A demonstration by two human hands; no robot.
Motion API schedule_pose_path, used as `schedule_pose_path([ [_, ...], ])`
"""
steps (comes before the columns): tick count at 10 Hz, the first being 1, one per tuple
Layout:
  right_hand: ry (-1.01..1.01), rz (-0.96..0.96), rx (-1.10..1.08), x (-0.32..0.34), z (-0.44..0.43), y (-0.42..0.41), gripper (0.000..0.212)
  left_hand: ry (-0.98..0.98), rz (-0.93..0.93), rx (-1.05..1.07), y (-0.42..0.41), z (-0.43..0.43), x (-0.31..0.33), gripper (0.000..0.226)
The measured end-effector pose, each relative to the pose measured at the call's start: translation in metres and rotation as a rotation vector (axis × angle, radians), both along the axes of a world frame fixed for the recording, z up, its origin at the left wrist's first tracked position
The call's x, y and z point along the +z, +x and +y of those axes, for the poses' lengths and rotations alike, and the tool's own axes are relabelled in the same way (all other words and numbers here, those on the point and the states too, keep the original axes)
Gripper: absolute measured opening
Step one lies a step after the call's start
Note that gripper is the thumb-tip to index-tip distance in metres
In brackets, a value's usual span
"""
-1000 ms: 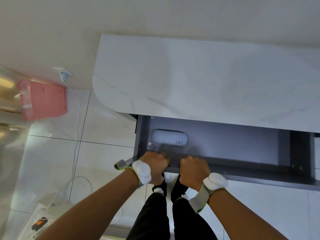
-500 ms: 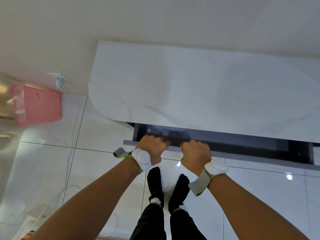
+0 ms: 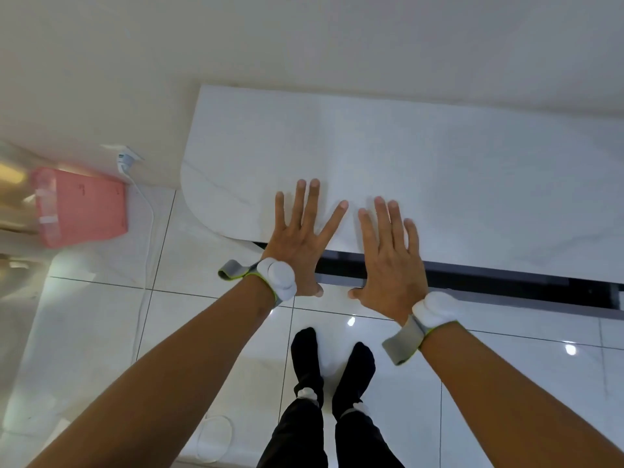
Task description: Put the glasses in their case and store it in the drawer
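Observation:
The drawer (image 3: 506,283) under the white marble tabletop (image 3: 439,184) shows only as a narrow dark strip along the table's front edge. The glasses case is hidden inside it and cannot be seen. My left hand (image 3: 299,241) and my right hand (image 3: 391,258) are side by side, palms down, fingers spread, over the table's front edge and the drawer front. Neither hand holds anything. Both wrists carry grey straps with white pods.
A pink bin (image 3: 79,207) stands on the tiled floor at the left. A white cable (image 3: 148,231) runs from a wall plug (image 3: 125,160) down across the floor. My feet in black socks (image 3: 331,363) stand just before the table.
The drawer has slid almost fully in, hiding the case. Both hands let go of the drawer's front edge and now lie spread with fingers apart.

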State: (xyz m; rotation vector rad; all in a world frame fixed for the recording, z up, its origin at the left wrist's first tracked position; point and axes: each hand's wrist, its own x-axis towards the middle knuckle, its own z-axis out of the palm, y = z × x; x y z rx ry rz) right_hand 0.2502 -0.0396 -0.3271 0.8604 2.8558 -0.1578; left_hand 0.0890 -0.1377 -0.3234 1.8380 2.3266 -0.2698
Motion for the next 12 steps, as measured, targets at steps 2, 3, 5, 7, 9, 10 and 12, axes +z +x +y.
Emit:
schedule_pose_path([
  [2,-0.035,-0.037,0.035,-0.012,0.01,-0.007,0.123,-0.015,-0.008,-0.073,-0.009,0.002,-0.013,0.123],
  [3,-0.022,-0.012,0.003,-0.018,0.011,-0.01,0.108,-0.002,-0.016,-0.035,-0.009,0.009,-0.015,0.114],
  [5,-0.019,0.059,-0.058,-0.026,0.011,-0.014,0.089,0.075,-0.001,0.01,-0.007,0.012,-0.028,0.104],
  [7,-0.03,0.094,-0.082,-0.025,0.013,-0.014,0.094,0.083,-0.038,0.018,-0.009,0.014,-0.028,0.103],
  [9,-0.115,0.042,-0.091,-0.006,0.011,-0.014,0.111,-0.012,-0.028,0.044,-0.002,0.012,-0.008,0.113],
  [10,-0.207,0.03,-0.125,0.017,0.01,-0.017,0.112,-0.112,-0.087,0.097,0.006,0.011,0.016,0.116],
  [12,-0.683,0.228,-0.44,0.085,-0.022,0.059,0.036,-0.088,-0.453,0.37,0.028,-0.065,0.075,0.072],
])
